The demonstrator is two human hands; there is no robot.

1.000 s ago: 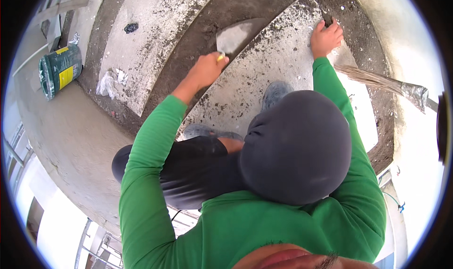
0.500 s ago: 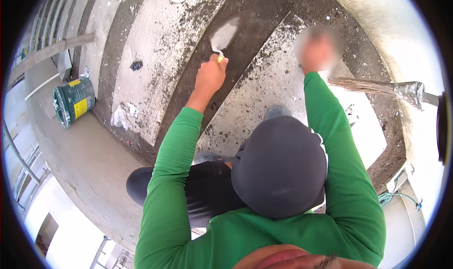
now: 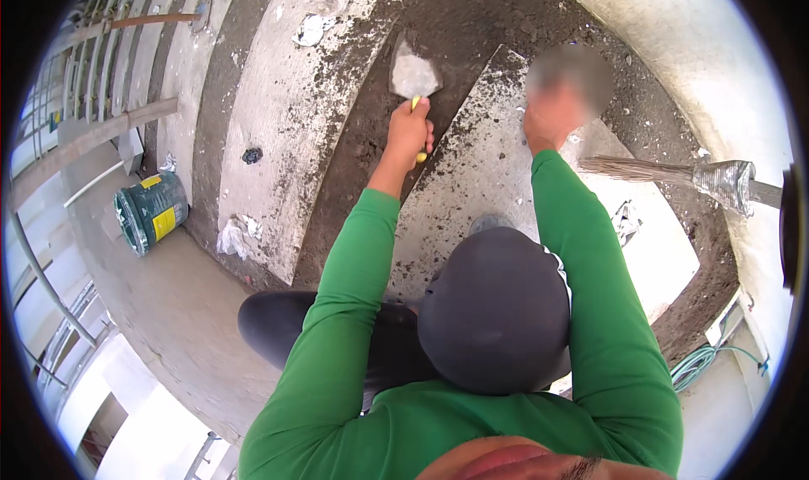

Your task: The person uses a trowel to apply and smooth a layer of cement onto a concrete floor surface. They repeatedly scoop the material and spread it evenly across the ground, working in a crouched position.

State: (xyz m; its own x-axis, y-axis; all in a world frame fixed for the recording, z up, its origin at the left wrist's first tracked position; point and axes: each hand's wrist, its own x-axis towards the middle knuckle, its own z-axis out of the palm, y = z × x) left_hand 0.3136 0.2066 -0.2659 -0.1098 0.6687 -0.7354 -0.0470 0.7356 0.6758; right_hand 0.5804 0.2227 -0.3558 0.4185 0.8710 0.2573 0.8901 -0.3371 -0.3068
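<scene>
- Trowel [image 3: 415,75], upper centre of frame: likely light and stiff-bladed, best gripped by its yellow handle [image 3: 420,156]
- Left hand [image 3: 408,134] wraps around that handle
- Right hand [image 3: 553,116], upper right: blurred, cannot tell its grip

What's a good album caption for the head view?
Left hand gripping a trowel over dark dirt, a broom at right.
</scene>
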